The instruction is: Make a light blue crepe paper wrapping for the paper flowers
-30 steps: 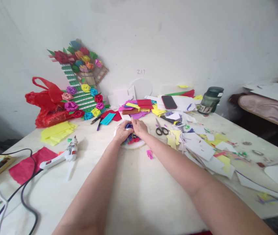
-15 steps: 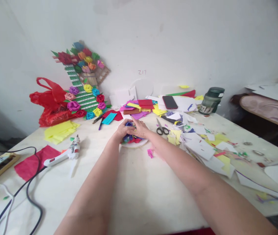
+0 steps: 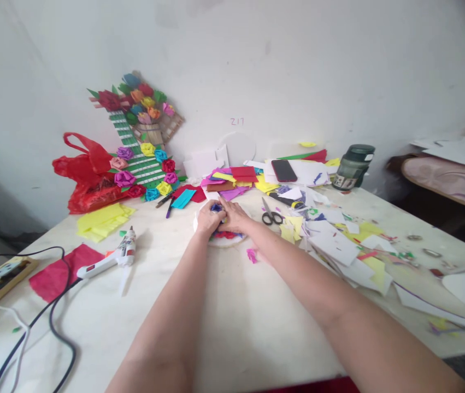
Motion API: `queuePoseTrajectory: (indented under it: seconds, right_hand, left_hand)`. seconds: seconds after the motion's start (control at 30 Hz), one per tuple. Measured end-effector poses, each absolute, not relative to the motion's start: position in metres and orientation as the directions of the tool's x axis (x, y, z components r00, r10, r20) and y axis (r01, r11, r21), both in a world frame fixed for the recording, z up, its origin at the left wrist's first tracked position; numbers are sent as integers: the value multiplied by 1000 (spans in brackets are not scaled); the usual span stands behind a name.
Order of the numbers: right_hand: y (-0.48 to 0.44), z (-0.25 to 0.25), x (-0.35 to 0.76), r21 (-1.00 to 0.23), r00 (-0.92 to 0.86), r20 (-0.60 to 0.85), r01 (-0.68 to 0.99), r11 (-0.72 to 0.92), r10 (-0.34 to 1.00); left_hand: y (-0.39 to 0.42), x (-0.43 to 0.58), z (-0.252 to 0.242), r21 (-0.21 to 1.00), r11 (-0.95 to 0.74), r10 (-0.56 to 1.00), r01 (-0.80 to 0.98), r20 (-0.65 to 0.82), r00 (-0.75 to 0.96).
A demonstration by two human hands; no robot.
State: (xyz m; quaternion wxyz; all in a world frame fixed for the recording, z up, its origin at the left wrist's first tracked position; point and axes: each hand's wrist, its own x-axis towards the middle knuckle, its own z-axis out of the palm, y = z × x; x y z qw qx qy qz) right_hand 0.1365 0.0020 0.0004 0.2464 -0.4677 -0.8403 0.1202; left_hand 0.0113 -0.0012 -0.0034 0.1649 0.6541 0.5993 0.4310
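Note:
Both hands meet over a round white disc [image 3: 232, 242] in the middle of the table. A dark blue crumpled paper flower [image 3: 216, 208] shows between them. My left hand [image 3: 207, 219] curls its fingers and thumb in at the flower's left side. From the right, my right hand [image 3: 234, 217] closes in on the same flower, and its fingertips meet those of the left. Red and blue paper pieces [image 3: 225, 234] peek out on the disc below the hands. The fingers hide most of the flower and part of the disc.
To the left lie a hot glue gun [image 3: 113, 258], red crepe paper [image 3: 66, 272] and a power strip [image 3: 0, 281]. Scissors [image 3: 272, 217] and paper scraps [image 3: 334, 240] lie on the right. Behind are a phone [image 3: 284, 171], a bottle [image 3: 353, 168] and a paper-flower decoration [image 3: 142, 153].
My left hand has shifted slightly right, closer to my right hand. More of the disc's left edge shows now, and less of the blue paper flower.

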Motion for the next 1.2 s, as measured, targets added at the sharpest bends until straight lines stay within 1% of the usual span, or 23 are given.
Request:
queuePoseTrajectory:
  seconds: [0.07,0.2,0.3,0.4,0.47,0.53,0.67,0.8,0.83,0.93,1.0,1.07,1.2]
  right_hand:
    - [3,-2,136,-426,-439,321,724,542,839]
    - [6,-6,136,-427,-433,341,720,548,835]
    - [8,-7,136,-431,-431,342,717,547,835]
    - [10,-9,135,-441,-428,362,704,557,828]
    - [12,-9,134,-439,-436,379,691,574,816]
    - [13,-10,134,-435,-436,386,691,577,813]
    - [13,-11,135,-438,-417,376,707,555,828]
    - [11,-10,135,-418,-420,366,723,550,830]
    - [11,-9,134,-415,-422,362,725,549,831]
    - [10,-7,134,-416,-425,358,725,549,832]
    - [9,-7,134,-419,-421,364,722,550,831]
    - [10,-7,134,-418,-413,378,722,551,828]
    - [12,-10,134,-407,-396,392,735,543,830]
  left_hand:
    - [-5,12,-2,678,-262,914,687,404,-50]
    - [-6,11,0,608,-357,891,709,449,63]
    - [-5,10,-1,557,-349,894,754,438,90]
    - [-7,10,-1,511,-307,905,803,417,81]
    - [-9,11,1,514,-267,918,815,393,53]
    - [-11,13,3,553,-235,930,799,366,21]
    - [-12,17,5,611,-285,920,738,392,30]
    - [-5,15,0,710,-265,922,653,385,-44]
    - [-2,14,-1,717,-273,915,641,400,-57]
    - [2,12,-5,659,-346,854,667,516,-68]
    - [1,11,-6,607,-409,809,681,586,-37]
    - [-1,11,-6,590,-435,795,680,606,-16]
    - [-3,11,-6,569,-421,806,706,591,4]
